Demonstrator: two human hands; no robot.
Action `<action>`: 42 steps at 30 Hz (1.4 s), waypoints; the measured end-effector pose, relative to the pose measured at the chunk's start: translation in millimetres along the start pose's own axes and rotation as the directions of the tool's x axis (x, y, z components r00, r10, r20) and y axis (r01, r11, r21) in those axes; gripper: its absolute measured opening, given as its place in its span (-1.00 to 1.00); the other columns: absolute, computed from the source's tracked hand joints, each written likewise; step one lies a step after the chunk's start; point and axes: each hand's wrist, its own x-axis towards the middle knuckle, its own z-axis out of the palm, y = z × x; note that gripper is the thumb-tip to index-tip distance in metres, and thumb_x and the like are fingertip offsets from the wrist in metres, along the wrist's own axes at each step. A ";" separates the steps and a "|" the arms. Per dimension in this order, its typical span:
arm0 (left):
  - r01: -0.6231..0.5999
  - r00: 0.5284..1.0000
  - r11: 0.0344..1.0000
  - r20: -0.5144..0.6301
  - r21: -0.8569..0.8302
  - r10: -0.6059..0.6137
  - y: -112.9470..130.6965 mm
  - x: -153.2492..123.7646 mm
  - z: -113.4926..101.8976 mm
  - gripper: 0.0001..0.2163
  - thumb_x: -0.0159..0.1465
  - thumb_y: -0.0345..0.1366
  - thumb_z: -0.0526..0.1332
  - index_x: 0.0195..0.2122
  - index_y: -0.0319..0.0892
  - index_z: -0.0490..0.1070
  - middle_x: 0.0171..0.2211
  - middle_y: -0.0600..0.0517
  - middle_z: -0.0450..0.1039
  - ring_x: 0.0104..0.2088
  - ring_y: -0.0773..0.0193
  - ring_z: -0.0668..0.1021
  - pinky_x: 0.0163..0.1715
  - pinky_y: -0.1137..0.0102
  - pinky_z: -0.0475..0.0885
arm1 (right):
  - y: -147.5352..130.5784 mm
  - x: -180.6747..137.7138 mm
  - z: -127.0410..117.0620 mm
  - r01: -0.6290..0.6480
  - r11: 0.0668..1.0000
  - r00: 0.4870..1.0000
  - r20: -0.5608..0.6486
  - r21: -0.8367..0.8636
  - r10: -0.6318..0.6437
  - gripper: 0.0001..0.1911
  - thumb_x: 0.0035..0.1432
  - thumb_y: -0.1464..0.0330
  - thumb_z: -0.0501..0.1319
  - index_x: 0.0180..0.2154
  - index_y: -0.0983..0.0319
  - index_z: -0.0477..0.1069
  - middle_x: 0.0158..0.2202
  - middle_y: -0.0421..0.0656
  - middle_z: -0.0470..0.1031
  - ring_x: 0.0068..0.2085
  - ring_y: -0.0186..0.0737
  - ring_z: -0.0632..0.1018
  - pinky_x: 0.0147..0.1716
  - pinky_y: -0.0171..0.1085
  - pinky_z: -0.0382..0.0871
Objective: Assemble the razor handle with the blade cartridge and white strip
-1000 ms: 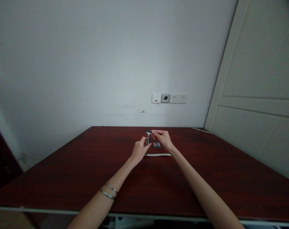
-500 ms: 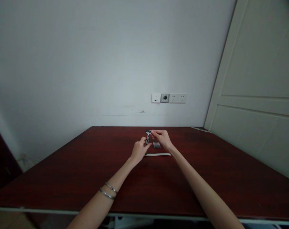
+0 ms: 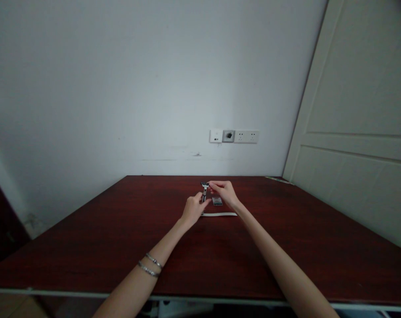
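Over the middle of the table, a razor (image 3: 205, 190) with a dark T-shaped head and a silver-and-black handle stands roughly upright. Fingers and thumb of my left hand (image 3: 192, 208) are closed round its handle, hiding the lower part. My right hand (image 3: 224, 191) pinches the right end of the razor's head between thumb and fingertips. Just below that hand a small clear flat case (image 3: 217, 201) lies on the table; what is inside is too small to make out. Closer to me a thin white strip (image 3: 219, 214) runs sideways, its left end beside my left hand.
The dark red-brown tabletop (image 3: 200, 256) reaches back to a pale wall with a row of sockets (image 3: 234, 136). A white panelled door (image 3: 359, 110) stands along the right side. At the far right corner lies a thin patterned strip (image 3: 280, 180).
The razor's head has dipped very slightly and shifted a little to the left. Both hands keep nearly the same place and grip.
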 end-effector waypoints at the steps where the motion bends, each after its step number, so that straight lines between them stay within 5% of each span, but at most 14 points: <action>1: -0.006 1.000 1.000 -0.004 0.004 0.006 0.1 0.0 0.0 -0.84 0.15 -0.21 0.18 -0.40 -0.20 0.35 -0.57 0.06 0.43 -0.55 0.33 0.46 -0.53 0.51 0.24 | -0.7 -0.4 0.3 -0.003 1.000 1.000 0.002 0.007 0.003 -0.64 -0.20 0.19 0.34 -0.38 0.32 0.56 -0.49 -0.12 0.53 -0.51 -0.31 0.46 -0.45 -0.30 0.37; 11: -0.021 1.000 1.000 -0.018 0.007 0.021 2.2 -0.2 -0.2 -0.85 0.16 -0.22 0.17 -0.42 -0.20 0.33 -0.53 0.05 0.45 -0.56 0.35 0.44 -0.53 0.50 0.24 | -2.3 -1.4 2.2 0.009 1.000 1.000 0.024 -0.012 -0.009 -0.68 -0.18 0.21 0.32 -0.39 0.31 0.56 -0.50 -0.13 0.53 -0.51 -0.32 0.45 -0.44 -0.31 0.36; 35: 0.040 0.999 0.957 0.039 -0.287 -0.030 5.5 -1.6 2.7 -0.75 0.16 -0.14 0.14 -0.43 -0.26 0.39 -0.67 0.11 0.37 -0.66 0.38 0.44 -0.62 0.53 0.31 | -22.1 -10.1 0.4 0.117 0.986 0.987 0.128 -0.121 -0.102 -0.68 -0.12 0.17 0.27 -0.43 0.31 0.55 -0.56 -0.18 0.44 -0.52 -0.33 0.38 -0.46 -0.32 0.28; 42: -0.027 0.999 0.980 0.015 -0.200 0.030 0.3 -0.6 1.6 -0.74 0.16 -0.13 0.14 -0.44 -0.26 0.40 -0.67 0.10 0.37 -0.65 0.40 0.41 -0.60 0.54 0.28 | -21.3 -8.7 -2.6 0.151 0.980 0.979 0.160 -0.132 -0.129 -0.69 -0.08 0.19 0.25 -0.43 0.33 0.54 -0.56 -0.17 0.43 -0.51 -0.34 0.38 -0.46 -0.32 0.27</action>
